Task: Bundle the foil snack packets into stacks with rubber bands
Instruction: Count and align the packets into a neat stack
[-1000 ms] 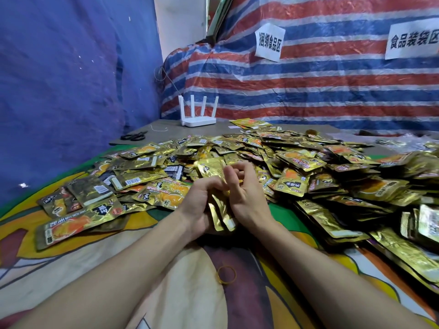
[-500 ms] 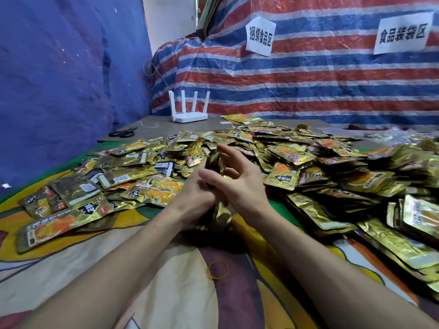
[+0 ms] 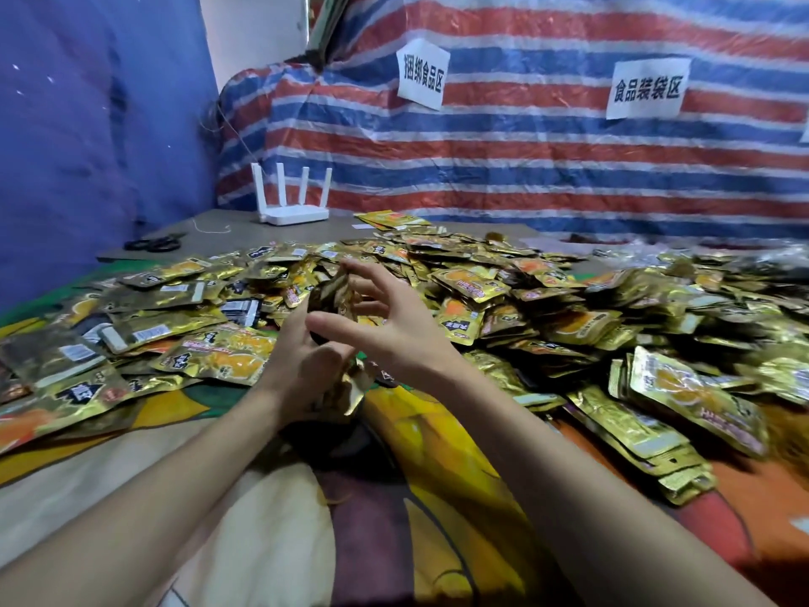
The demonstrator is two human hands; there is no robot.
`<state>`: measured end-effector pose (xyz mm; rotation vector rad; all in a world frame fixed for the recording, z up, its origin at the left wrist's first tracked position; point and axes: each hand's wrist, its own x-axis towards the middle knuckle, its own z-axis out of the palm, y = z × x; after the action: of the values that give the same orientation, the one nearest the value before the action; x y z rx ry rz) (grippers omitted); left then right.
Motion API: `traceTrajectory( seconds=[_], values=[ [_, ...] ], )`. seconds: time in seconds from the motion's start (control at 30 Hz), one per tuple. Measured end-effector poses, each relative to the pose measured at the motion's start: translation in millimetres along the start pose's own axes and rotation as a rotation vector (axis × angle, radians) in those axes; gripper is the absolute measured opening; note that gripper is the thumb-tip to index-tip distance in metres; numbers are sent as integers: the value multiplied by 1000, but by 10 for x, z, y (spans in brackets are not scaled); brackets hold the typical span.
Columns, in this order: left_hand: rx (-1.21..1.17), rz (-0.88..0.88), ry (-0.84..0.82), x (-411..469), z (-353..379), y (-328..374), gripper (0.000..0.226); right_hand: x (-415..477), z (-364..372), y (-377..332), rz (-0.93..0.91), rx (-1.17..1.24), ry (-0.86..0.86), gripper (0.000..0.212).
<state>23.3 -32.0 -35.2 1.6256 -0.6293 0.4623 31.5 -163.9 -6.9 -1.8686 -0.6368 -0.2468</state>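
A patterned cloth (image 3: 437,475) is spread underneath. On it, a stack of foil packets (image 3: 352,389) is gripped upright by the left hand (image 3: 302,365); the right hand (image 3: 402,339) is held alongside, fingers spread. Loose packets (image 3: 569,322) are heaped behind, a white router (image 3: 291,212) beyond

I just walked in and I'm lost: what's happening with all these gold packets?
A person is bundling them. The left hand grips a stack of foil packets on edge, while the right hand spreads its fingers over the top. No rubber band shows on it. Loose packets lie heaped beyond.
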Motion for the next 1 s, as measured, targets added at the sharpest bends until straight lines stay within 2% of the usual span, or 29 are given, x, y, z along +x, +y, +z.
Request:
traceTrajectory(
  seconds=[0.1, 0.23, 0.33, 0.4, 0.53, 0.63, 0.73, 0.8, 0.9, 1.0],
  values=[
    [15, 74, -56, -34, 6, 43, 23, -193, -203, -82, -29, -28, 49, 58],
    [162, 186, -209, -83, -11, 24, 38, -540, -550, -83, -8, -131, 146, 33],
    [241, 209, -229, -111, 75, 85, 50, -791, -816, -79, 32, -276, 138, 29],
    [209, 219, -236, -122, 187, 166, 47, -914, -969, -109, 51, -334, 160, 23],
    [185, 236, -305, -140, 393, 380, 41, -1113, -1336, -191, 28, -495, 345, 1],
    [125, 242, -341, -184, 547, 535, 37, -1328, -1708, -209, 84, -742, 497, 5],
    [75, 235, -356, -214, 716, 688, 35, -1556, -2143, -153, 225, -980, 612, 9],
    [85, 258, -373, -217, 795, 768, 36, -1697, -2449, -69, 422, -1110, 618, 19],
    [84, 262, -380, -202, 871, 833, 39, -1887, -2786, 69, 667, -1179, 527, 32],
    [87, 254, -381, -199, 907, 854, 39, -2010, -2905, 217, 776, -1195, 378, 26]
  ],
)
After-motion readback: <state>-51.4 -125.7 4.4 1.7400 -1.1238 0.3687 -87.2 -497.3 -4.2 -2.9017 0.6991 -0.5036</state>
